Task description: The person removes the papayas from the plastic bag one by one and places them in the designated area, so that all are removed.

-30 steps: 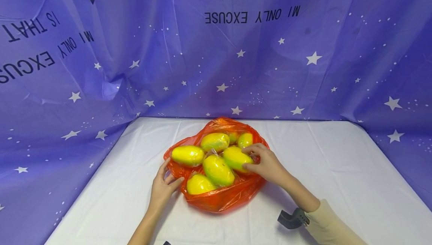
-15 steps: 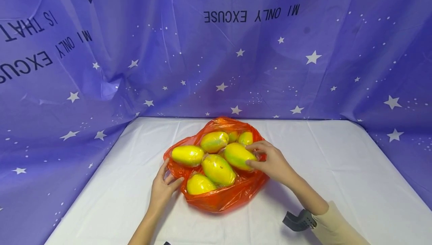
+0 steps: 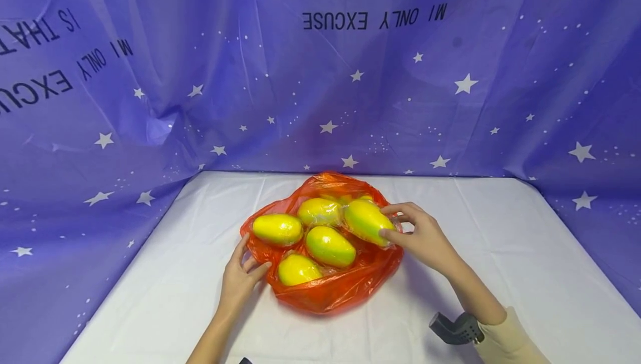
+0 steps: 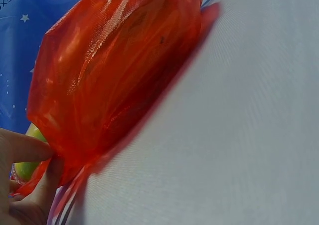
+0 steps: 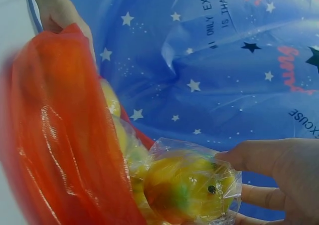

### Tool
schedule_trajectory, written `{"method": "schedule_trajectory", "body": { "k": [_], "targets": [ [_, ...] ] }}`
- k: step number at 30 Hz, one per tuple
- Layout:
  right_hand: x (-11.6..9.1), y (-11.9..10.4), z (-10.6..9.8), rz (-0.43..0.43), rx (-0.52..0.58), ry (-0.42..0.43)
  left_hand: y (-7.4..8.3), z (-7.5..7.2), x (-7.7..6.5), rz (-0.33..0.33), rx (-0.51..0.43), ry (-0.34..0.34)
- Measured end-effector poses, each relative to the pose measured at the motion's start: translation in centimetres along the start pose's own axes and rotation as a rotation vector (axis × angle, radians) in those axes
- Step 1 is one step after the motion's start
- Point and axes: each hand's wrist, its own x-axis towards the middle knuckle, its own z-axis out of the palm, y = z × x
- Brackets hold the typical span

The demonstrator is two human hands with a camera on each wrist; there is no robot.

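Note:
An open red plastic bag sits on the table, with several yellow-green mangoes in clear wrap inside it. My right hand pinches the end of one wrapped mango between thumb and fingers, at the bag's right side. In the right wrist view this mango shows a dark spot at its end, and the loose wrap is bunched by the fingertips. My left hand holds the left edge of the bag; in the left wrist view its thumb and finger pinch the red film.
A white cloth covers the table. Behind it hangs a purple-blue curtain with stars and lettering. A dark wrist-worn device sticks out beside the right forearm.
My right hand has moved right and slightly up, drawing its mango toward the bag's right rim. The middle mango has shifted and turned. The left hand has stayed on the bag's edge.

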Motion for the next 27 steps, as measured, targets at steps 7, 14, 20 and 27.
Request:
{"method": "schedule_trajectory", "body": {
  "k": [7,14,20,27],
  "targets": [
    [0.0,-0.3,-0.8,0.026,0.005,0.023,0.2,-0.3,0.0,0.003,0.025,-0.004],
    [-0.3,-0.2,-1.6,0.007,-0.008,0.034,-0.3,-0.3,0.0,0.004,0.029,-0.007],
    [-1.0,0.7,-2.0,0.005,-0.035,0.052,-0.4,-0.3,0.1,0.013,0.022,-0.01],
    [-1.7,1.9,-2.0,0.005,-0.077,0.076,-0.3,-0.2,0.0,0.005,0.006,-0.013]
  ]
}}
